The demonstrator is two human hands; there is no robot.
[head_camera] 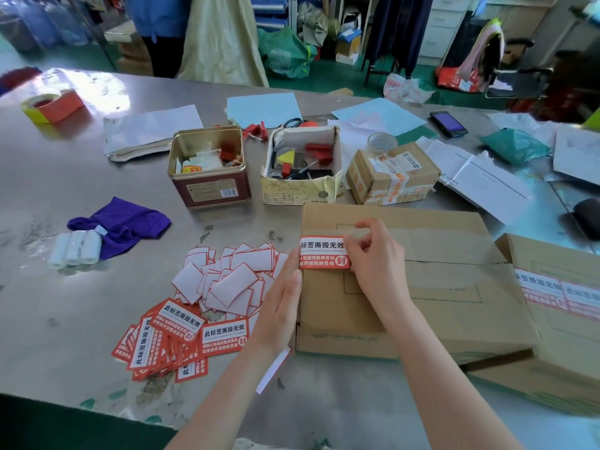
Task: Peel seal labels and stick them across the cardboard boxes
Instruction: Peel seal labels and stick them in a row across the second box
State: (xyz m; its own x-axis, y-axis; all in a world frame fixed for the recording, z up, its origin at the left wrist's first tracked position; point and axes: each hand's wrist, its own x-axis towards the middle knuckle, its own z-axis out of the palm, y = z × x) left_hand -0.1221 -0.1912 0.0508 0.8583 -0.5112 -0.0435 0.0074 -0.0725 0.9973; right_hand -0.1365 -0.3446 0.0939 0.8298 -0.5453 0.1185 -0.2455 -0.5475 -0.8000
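Observation:
A flat cardboard box point(431, 287) lies in front of me on the metal table. A red and white seal label point(321, 253) sits at the box's left edge, over the flap seam. My right hand point(373, 261) pinches the label's right end with fingers and thumb. My left hand point(285, 293) rests against the box's left side, its fingertips touching the label's left end. A pile of unpeeled red labels point(175, 339) lies to the left, with a heap of white backing papers point(227, 280) behind it. A second box point(565, 306) with two labels on it lies at the right.
Behind the box stand a metal tin point(207, 170), an open paper box of small items point(302, 167) and a taped parcel point(393, 173). A purple cloth point(123, 222) and white rolls point(74, 248) lie at the left. Tape rolls, papers and a phone point(448, 124) are farther back.

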